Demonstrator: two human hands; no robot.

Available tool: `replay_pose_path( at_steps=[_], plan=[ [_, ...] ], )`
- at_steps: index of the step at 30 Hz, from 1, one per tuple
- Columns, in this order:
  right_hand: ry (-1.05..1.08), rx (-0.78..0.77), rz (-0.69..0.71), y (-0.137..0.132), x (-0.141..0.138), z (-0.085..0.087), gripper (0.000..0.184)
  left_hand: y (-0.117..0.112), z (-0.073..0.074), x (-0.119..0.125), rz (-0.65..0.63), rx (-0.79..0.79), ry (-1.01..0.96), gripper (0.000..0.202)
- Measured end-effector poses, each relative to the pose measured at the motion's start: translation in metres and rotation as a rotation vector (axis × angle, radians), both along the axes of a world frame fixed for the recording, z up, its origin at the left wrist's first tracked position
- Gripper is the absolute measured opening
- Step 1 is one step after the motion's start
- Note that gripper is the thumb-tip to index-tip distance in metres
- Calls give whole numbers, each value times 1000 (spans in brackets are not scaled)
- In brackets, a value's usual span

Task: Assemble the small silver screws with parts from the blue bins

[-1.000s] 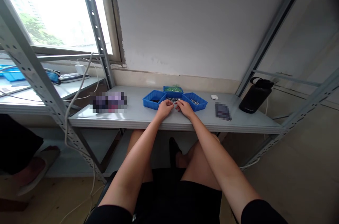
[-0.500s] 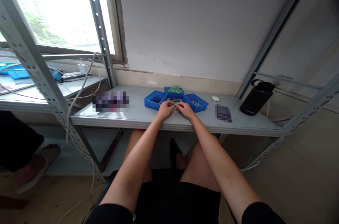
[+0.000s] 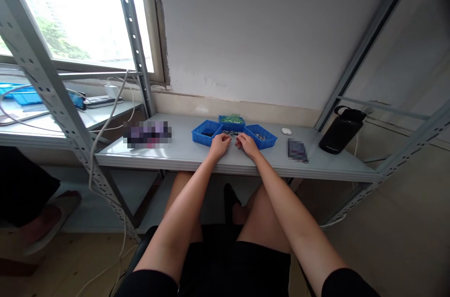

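Lying just beyond left grip point(image 3: 220, 144) and right grip point(image 3: 247, 144) — metal parts point(image 3: 230, 133)

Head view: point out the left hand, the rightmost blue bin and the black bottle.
Left hand point(image 3: 219, 145): head view, back of the hand.
Rightmost blue bin point(image 3: 268, 143): head view, front wall.
Black bottle point(image 3: 341, 131): head view, middle of the body.

On table point(image 3: 183, 149): left bin point(image 3: 201, 139), right bin point(image 3: 269, 141) | between: small parts point(image 3: 231, 133) | behind parts: rear bin point(image 3: 232, 126) | far right: bottle point(image 3: 341, 130)

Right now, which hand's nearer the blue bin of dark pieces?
Left: the left hand is by the near right side of that bin; the right hand is farther right.
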State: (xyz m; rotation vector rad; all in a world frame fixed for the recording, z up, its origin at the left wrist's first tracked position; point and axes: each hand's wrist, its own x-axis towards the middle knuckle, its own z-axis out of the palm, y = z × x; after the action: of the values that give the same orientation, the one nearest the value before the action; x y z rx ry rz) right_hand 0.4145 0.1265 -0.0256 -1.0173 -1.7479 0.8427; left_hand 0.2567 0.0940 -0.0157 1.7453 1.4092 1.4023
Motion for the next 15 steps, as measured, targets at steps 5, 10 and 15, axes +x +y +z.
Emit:
replay_pose_path(
  at_steps=[5, 10, 15],
  plan=[
    [58, -36, -49, 3, 0, -2, 24, -1, 0, 0, 1, -21, -5, 20],
    [62, -29, -51, 3, 0, -2, 26, 1, -1, 0, -10, -8, -10, 22],
    [50, -16, -21, 1, 1, -2, 25, 0, -1, 0, -23, -40, -4, 23]
  ],
)
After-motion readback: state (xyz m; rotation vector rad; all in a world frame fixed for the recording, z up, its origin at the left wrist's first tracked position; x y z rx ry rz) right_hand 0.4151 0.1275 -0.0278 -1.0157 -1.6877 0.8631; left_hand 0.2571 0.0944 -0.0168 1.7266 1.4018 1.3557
